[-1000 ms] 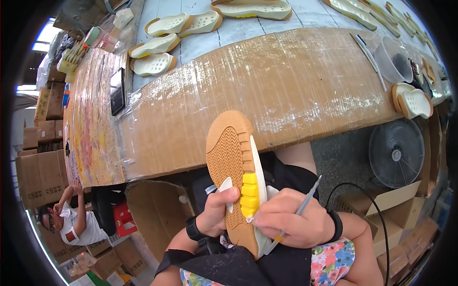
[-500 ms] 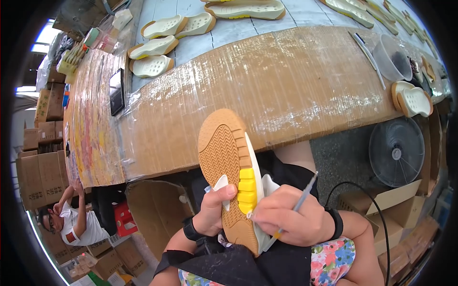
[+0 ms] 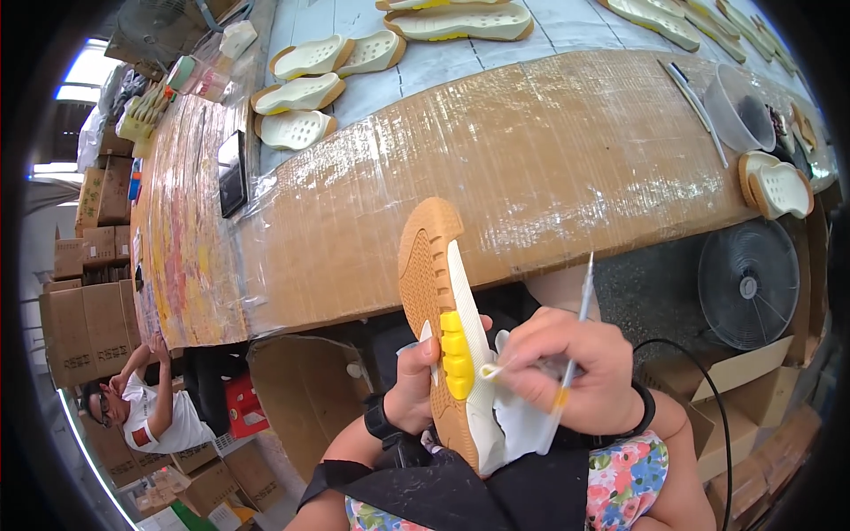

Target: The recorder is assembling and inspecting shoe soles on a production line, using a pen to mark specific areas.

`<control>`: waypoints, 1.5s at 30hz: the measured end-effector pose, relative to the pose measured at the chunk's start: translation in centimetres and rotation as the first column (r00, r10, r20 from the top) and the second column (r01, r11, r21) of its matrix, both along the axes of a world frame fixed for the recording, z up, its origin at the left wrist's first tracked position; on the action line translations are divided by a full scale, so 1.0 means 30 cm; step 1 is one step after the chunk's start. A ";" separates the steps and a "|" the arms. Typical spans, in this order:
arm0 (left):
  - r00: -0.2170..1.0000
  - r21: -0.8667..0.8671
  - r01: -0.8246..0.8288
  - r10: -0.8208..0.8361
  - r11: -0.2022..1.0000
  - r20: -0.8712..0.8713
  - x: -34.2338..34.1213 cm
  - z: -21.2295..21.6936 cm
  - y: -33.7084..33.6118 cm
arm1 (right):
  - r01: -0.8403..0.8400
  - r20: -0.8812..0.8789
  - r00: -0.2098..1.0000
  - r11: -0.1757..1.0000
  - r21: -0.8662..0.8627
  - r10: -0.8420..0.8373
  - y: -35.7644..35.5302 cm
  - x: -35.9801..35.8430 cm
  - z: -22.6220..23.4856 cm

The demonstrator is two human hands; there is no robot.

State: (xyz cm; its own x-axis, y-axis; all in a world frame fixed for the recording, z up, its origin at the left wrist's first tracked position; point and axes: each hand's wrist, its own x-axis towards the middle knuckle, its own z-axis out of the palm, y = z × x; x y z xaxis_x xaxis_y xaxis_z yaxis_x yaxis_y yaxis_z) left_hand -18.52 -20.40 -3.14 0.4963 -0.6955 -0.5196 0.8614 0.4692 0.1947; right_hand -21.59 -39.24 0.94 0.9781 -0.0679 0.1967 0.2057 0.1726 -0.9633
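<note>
My left hand [image 3: 412,382] is closed around a shoe sole [image 3: 420,279], thumb on its tan patterned underside. The sole stands on end and is tilted, with its white sidewall toward my right hand. A row of yellow blocks [image 3: 456,361] runs along the middle of its edge. My right hand [image 3: 591,361] is closed, pinching a twisted corner of a white cloth [image 3: 522,427] beside the yellow blocks, slightly apart from them. A slim pen-like tool [image 3: 586,292], greyish with an orange part low down, is tucked between the same hand's fingers, pointed end up.
Ahead is a table edge covered with film-wrapped cardboard [image 3: 496,168]. White soles [image 3: 298,130] lie farther back, and a phone-like black device [image 3: 232,174] at left. A clear tub [image 3: 737,111] stands right, above a floor fan [image 3: 748,285]. Another person [image 3: 164,411] sits far left.
The sole has turned, showing more white sidewall and less underside. My right hand has drawn away from the yellow blocks to the right, and the pen-like tool points more upright.
</note>
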 end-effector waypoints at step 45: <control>0.590 0.722 -0.681 0.493 -0.122 0.640 -0.331 -0.069 0.849 | 0.513 0.376 0.855 0.696 -0.503 -0.358 -0.171 0.597 0.079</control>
